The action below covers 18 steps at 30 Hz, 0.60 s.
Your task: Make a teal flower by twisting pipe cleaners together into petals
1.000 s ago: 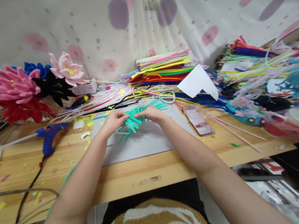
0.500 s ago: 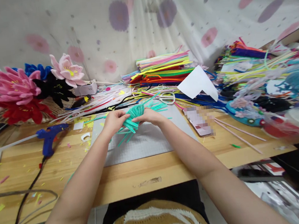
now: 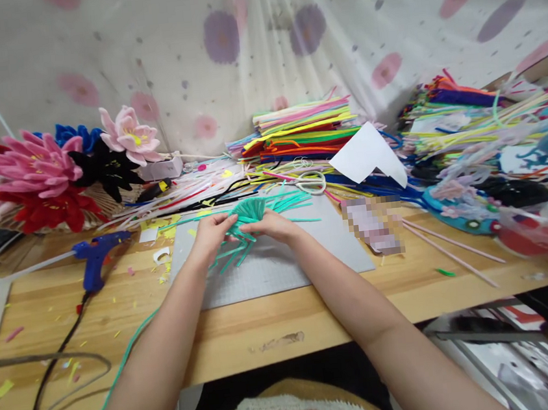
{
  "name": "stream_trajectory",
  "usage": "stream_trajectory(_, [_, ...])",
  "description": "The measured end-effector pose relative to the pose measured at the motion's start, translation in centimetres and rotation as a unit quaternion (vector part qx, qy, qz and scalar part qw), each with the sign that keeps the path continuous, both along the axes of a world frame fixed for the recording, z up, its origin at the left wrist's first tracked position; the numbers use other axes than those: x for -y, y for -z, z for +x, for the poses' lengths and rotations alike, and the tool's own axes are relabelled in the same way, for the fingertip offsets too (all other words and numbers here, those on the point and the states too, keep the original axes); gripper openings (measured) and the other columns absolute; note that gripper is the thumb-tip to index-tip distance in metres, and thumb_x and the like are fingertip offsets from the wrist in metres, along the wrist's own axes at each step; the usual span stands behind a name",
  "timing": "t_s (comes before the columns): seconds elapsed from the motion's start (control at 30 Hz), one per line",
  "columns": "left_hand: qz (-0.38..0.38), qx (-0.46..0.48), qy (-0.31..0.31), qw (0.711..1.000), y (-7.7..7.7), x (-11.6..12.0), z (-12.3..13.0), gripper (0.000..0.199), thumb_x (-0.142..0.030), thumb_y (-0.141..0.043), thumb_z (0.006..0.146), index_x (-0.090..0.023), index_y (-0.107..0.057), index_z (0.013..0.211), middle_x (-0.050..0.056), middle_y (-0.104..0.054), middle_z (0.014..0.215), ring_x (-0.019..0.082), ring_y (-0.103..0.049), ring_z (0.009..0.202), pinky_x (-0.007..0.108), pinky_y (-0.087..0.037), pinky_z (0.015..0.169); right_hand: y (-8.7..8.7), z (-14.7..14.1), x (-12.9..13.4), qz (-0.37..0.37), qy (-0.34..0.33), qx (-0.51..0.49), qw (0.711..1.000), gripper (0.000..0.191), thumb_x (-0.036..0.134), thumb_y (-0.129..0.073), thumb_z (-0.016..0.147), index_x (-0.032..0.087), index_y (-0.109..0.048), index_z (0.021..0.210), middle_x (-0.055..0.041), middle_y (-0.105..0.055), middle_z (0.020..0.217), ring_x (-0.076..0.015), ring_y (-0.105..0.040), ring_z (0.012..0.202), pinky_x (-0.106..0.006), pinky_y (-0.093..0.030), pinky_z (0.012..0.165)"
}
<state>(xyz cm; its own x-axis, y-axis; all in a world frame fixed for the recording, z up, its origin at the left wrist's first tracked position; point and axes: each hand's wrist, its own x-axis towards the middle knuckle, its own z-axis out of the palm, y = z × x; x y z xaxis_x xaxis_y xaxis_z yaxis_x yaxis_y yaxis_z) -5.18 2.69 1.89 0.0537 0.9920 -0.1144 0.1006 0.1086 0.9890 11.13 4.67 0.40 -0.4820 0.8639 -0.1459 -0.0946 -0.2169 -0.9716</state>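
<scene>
Between my two hands is a turquoise pipe-cleaner piece [image 3: 250,210], a fan-like row of stems with loose ends sticking out below. My left hand [image 3: 217,232] pinches its left side, and my right hand [image 3: 276,223] grips its right side, both with fingers closed. The piece is held over a grey cutting mat [image 3: 281,273]. More turquoise pipe cleaners [image 3: 298,200] lie behind my right hand. A long turquoise strand [image 3: 131,340] runs along my left forearm.
At left are a blue glue gun [image 3: 96,256] with its cord and several fuzzy flowers [image 3: 35,168]. Scissors [image 3: 314,181], white paper [image 3: 369,154] and bundled pipe cleaners [image 3: 303,130] lie behind. A phone [image 3: 373,226] and pink stems [image 3: 450,252] are at right.
The fan-like top of the turquoise piece has tilted, and its lower ends have turned down and spread. Both hands keep hold. The view has shifted slightly, uncovering the strand by my left forearm.
</scene>
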Motion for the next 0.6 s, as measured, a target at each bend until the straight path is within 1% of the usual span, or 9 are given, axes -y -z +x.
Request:
stream_trajectory(0.07, [-0.017, 0.007, -0.009, 1.000, 0.7, 0.2, 0.1, 0.041, -0.052, -0.073, 0.054, -0.014, -0.064, 0.068, 0.000, -0.061, 0.062, 0.009, -0.050, 0.052, 0.021, -0.042, 0.045, 0.4, -0.2, 0.1, -0.005, 0.017, 0.020, 1.000, 0.035, 0.028, -0.081, 0.047, 0.015, -0.064, 0.075, 0.0008, -0.064, 0.065, -0.0093, -0.055, 0.055, -0.022, -0.045, 0.054])
stream_trajectory(0.13, [-0.036, 0.025, -0.017, 0.999, 1.3, 0.2, 0.2, 0.041, -0.051, -0.074, 0.054, -0.014, -0.065, 0.070, 0.001, -0.062, 0.065, 0.009, -0.051, 0.053, 0.020, -0.041, 0.044, 0.6, -0.2, 0.1, -0.008, 0.030, 0.038, 0.999, 0.033, 0.026, -0.081, 0.047, 0.014, -0.063, 0.071, 0.0012, -0.062, 0.060, -0.0086, -0.053, 0.051, -0.021, -0.044, 0.050])
stream_trajectory(0.23, [-0.052, 0.064, -0.027, 0.996, 1.8, 0.2, 0.3, 0.041, -0.048, -0.074, 0.055, -0.014, -0.067, 0.077, 0.003, -0.066, 0.071, 0.010, -0.055, 0.057, 0.020, -0.042, 0.046, 0.7, -0.3, 0.2, -0.013, 0.000, 0.040, 0.999, 0.029, 0.025, -0.078, 0.052, 0.014, -0.063, 0.075, -0.0001, -0.064, 0.063, -0.0087, -0.054, 0.050, -0.021, -0.043, 0.047])
stream_trajectory(0.33, [-0.060, 0.093, -0.024, 0.994, 1.3, 0.3, -0.2, 0.042, -0.047, -0.071, 0.062, -0.015, -0.067, 0.089, 0.004, -0.067, 0.078, 0.010, -0.058, 0.060, 0.018, -0.043, 0.047, 0.6, -0.5, 0.2, -0.005, -0.027, 0.040, 0.999, 0.024, 0.023, -0.075, 0.057, 0.013, -0.063, 0.075, -0.0035, -0.067, 0.068, -0.0106, -0.059, 0.054, -0.019, -0.040, 0.044])
stream_trajectory(0.4, [-0.048, 0.092, 0.033, 0.994, 0.8, 0.4, -1.1, 0.049, -0.051, -0.064, 0.068, -0.018, -0.063, 0.104, 0.007, -0.067, 0.093, 0.014, -0.062, 0.072, 0.021, -0.047, 0.051, 0.7, -0.6, 0.0, 0.006, -0.002, 0.036, 0.999, 0.019, 0.021, -0.073, 0.058, 0.012, -0.064, 0.072, -0.0045, -0.067, 0.068, -0.0110, -0.060, 0.055, -0.018, -0.039, 0.043])
stream_trajectory(0.43, [-0.039, 0.080, 0.060, 0.994, 0.5, 0.5, -1.6, 0.053, -0.051, -0.064, 0.069, -0.020, -0.060, 0.112, 0.008, -0.065, 0.103, 0.017, -0.063, 0.081, 0.024, -0.050, 0.057, 0.8, -0.6, -0.1, 0.010, 0.020, 0.030, 0.999, 0.016, 0.020, -0.072, 0.060, 0.012, -0.063, 0.071, -0.0046, -0.067, 0.068, -0.0109, -0.060, 0.055, -0.018, -0.039, 0.043])
stream_trajectory(0.5, [-0.014, 0.034, 0.091, 0.995, 0.1, 0.7, -2.6, 0.064, -0.039, -0.074, 0.062, -0.022, -0.054, 0.120, 0.010, -0.059, 0.119, 0.022, -0.059, 0.100, 0.030, -0.052, 0.071, 1.0, -0.7, -0.5, 0.010, 0.068, 0.020, 0.997, 0.012, 0.019, -0.070, 0.062, 0.012, -0.064, 0.070, -0.0048, -0.067, 0.068, -0.0106, -0.060, 0.056, -0.018, -0.040, 0.044])
stream_trajectory(0.53, [-0.007, 0.010, 0.121, 0.993, 0.0, 0.8, -3.1, 0.070, -0.030, -0.079, 0.055, -0.022, -0.054, 0.120, 0.010, -0.057, 0.122, 0.023, -0.057, 0.105, 0.032, -0.050, 0.078, 1.1, -0.7, -0.7, 0.006, 0.088, 0.020, 0.996, 0.010, 0.018, -0.069, 0.064, 0.011, -0.064, 0.069, -0.0049, -0.067, 0.068, -0.0104, -0.060, 0.057, -0.018, -0.041, 0.045])
stream_trajectory(0.6, [-0.007, -0.027, 0.188, 0.982, 0.1, 0.9, -3.6, 0.071, -0.020, -0.079, 0.050, -0.021, -0.055, 0.117, 0.010, -0.058, 0.121, 0.025, -0.057, 0.106, 0.035, -0.048, 0.084, 1.3, -0.7, -0.9, -0.005, 0.116, 0.025, 0.993, 0.008, 0.017, -0.068, 0.065, 0.011, -0.063, 0.068, -0.0052, -0.067, 0.067, -0.0104, -0.060, 0.058, -0.019, -0.043, 0.048])
